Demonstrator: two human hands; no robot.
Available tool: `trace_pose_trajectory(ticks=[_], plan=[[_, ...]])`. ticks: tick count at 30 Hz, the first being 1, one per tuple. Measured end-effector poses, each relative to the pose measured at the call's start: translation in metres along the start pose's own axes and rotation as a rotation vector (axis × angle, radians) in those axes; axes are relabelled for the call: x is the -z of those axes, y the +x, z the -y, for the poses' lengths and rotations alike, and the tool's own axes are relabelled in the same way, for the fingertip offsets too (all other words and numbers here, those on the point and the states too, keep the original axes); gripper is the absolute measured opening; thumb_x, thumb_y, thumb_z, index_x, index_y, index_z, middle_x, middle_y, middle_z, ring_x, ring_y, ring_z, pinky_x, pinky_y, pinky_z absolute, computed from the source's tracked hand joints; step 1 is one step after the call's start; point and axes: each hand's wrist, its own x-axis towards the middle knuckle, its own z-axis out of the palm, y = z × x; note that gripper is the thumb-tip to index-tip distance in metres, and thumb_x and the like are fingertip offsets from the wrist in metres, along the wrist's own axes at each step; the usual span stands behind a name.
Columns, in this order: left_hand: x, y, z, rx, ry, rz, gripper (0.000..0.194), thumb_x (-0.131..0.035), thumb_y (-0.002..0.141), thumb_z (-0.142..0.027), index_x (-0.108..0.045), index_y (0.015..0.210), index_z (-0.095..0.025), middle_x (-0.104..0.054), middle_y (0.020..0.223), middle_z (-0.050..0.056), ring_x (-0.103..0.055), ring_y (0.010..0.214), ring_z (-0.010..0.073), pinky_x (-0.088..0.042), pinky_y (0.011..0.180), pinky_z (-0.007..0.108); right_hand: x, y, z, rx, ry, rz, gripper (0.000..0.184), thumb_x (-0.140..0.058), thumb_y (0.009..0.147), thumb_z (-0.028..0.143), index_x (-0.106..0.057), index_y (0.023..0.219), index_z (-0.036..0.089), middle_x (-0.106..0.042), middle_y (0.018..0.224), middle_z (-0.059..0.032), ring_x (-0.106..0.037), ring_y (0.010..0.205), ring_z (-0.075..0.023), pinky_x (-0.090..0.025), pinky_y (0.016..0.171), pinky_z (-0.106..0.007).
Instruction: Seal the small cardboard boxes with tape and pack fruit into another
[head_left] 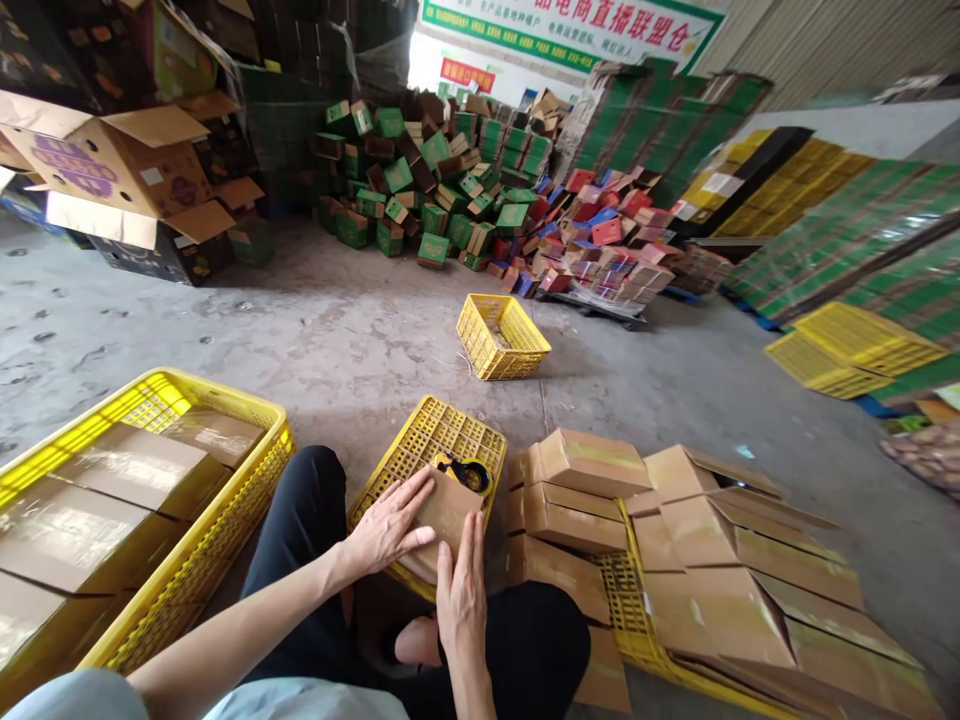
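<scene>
A small brown cardboard box [448, 510] lies on a yellow plastic crate [431, 425] between my knees. My left hand [391, 528] rests on the box's upper left part, fingers stretched out and together. Against its right edge lies my right hand [463, 590], its fingers straight and pointing away from me. Neither hand is wrapped around anything. Just beyond the box, a black and yellow tape dispenser [474, 475] sits on the crate. The underside of the box is hidden.
Left of my leg stands a large yellow crate [281, 435] holding several taped boxes [142, 465]. More cardboard boxes [592, 465] are stacked on my right, some in another yellow crate [626, 610]. A yellow basket [504, 340] stands ahead, before heaped green cartons [435, 250].
</scene>
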Motion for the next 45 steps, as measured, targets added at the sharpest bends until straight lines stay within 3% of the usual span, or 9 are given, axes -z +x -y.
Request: trace_pose_trajectory(ticks=[6, 9, 12, 17, 21, 25, 33, 38, 45], plan=[[-0.011, -0.007, 0.001, 0.122, -0.207, 0.019, 0.078, -0.035, 0.109, -0.060, 0.010, 0.168, -0.034, -0.007, 0.176, 0.007, -0.023, 0.158, 0.0283, -0.039, 0.124, 0.047, 0.003, 0.004, -0.008, -0.023, 0.052, 0.014, 0.074, -0.042, 0.107, 0.055, -0.021, 0.168, 0.018, -0.040, 0.166, -0.0168, -0.049, 0.147, -0.0328, -0.052, 0.114, -0.048], [-0.011, -0.003, -0.001, 0.173, -0.250, 0.035, 0.074, -0.033, 0.109, -0.060, 0.003, 0.168, -0.035, -0.012, 0.175, 0.005, -0.026, 0.157, 0.0282, -0.041, 0.123, 0.045, 0.006, 0.005, -0.013, 0.005, 0.042, 0.035, 0.069, -0.042, 0.108, 0.053, -0.028, 0.166, 0.019, -0.047, 0.162, -0.0156, -0.055, 0.143, -0.0311, -0.054, 0.111, -0.045], [-0.008, 0.000, -0.003, 0.191, -0.265, 0.030, 0.070, -0.032, 0.109, -0.059, -0.003, 0.169, -0.036, -0.017, 0.174, 0.002, -0.027, 0.157, 0.0272, -0.040, 0.124, 0.044, 0.007, 0.005, -0.011, 0.036, -0.082, 0.023, 0.063, -0.040, 0.108, 0.053, -0.036, 0.164, 0.023, -0.038, 0.167, -0.0150, -0.047, 0.149, -0.0353, -0.053, 0.111, -0.050], [-0.007, -0.004, -0.006, 0.162, -0.307, 0.040, 0.070, -0.036, 0.108, -0.061, -0.006, 0.168, -0.040, -0.012, 0.175, 0.000, -0.024, 0.158, 0.0288, -0.039, 0.125, 0.046, 0.000, 0.014, 0.009, 0.181, -0.316, 0.037, 0.062, -0.034, 0.109, 0.050, -0.031, 0.166, 0.023, -0.043, 0.165, -0.0146, -0.035, 0.154, -0.0408, -0.033, 0.118, -0.069], [-0.009, -0.010, -0.004, 0.131, -0.280, 0.001, 0.070, -0.038, 0.107, -0.062, -0.013, 0.168, -0.040, -0.011, 0.175, -0.001, -0.019, 0.159, 0.0291, -0.033, 0.128, 0.049, -0.009, 0.029, 0.025, 0.289, -0.311, 0.100, 0.063, -0.036, 0.110, 0.045, -0.029, 0.166, 0.019, -0.048, 0.161, -0.0135, -0.041, 0.152, -0.0369, -0.029, 0.123, -0.062], [-0.010, -0.012, -0.002, 0.108, -0.200, -0.004, 0.071, -0.039, 0.107, -0.062, -0.021, 0.168, -0.032, -0.011, 0.175, 0.002, -0.018, 0.160, 0.0263, -0.030, 0.129, 0.043, -0.007, 0.036, 0.019, 0.344, -0.259, 0.127, 0.061, -0.036, 0.110, 0.040, -0.028, 0.167, 0.020, -0.049, 0.161, -0.0114, -0.041, 0.152, -0.0322, -0.029, 0.125, -0.055], [-0.008, -0.009, -0.002, 0.078, -0.090, -0.004, 0.077, -0.037, 0.106, -0.065, -0.014, 0.169, -0.026, -0.017, 0.174, 0.007, -0.025, 0.158, 0.0254, -0.032, 0.128, 0.040, 0.012, 0.063, -0.029, 0.083, -0.114, 0.227, 0.073, -0.033, 0.109, 0.054, -0.015, 0.169, 0.017, -0.021, 0.173, -0.0170, -0.024, 0.159, -0.0352, -0.039, 0.123, -0.054], [-0.006, -0.015, 0.002, 0.061, -0.137, 0.017, 0.080, -0.036, 0.107, -0.062, 0.001, 0.169, -0.029, -0.010, 0.175, 0.007, -0.020, 0.159, 0.0253, -0.032, 0.128, 0.041, 0.025, 0.037, -0.018, 0.162, -0.119, 0.202, 0.084, -0.045, 0.105, 0.057, -0.003, 0.169, 0.024, -0.007, 0.176, -0.0158, -0.013, 0.161, -0.0395, -0.039, 0.121, -0.061], [-0.004, -0.016, -0.011, 0.036, -0.083, 0.017, 0.085, -0.036, 0.105, -0.066, -0.002, 0.170, -0.024, -0.008, 0.175, 0.011, -0.012, 0.161, 0.0306, -0.029, 0.129, 0.048, 0.034, -0.004, 0.000, 0.259, -0.187, 0.116, 0.091, -0.055, 0.100, 0.059, -0.010, 0.169, 0.020, -0.030, 0.171, -0.0182, -0.029, 0.157, -0.0394, -0.047, 0.116, -0.058]])
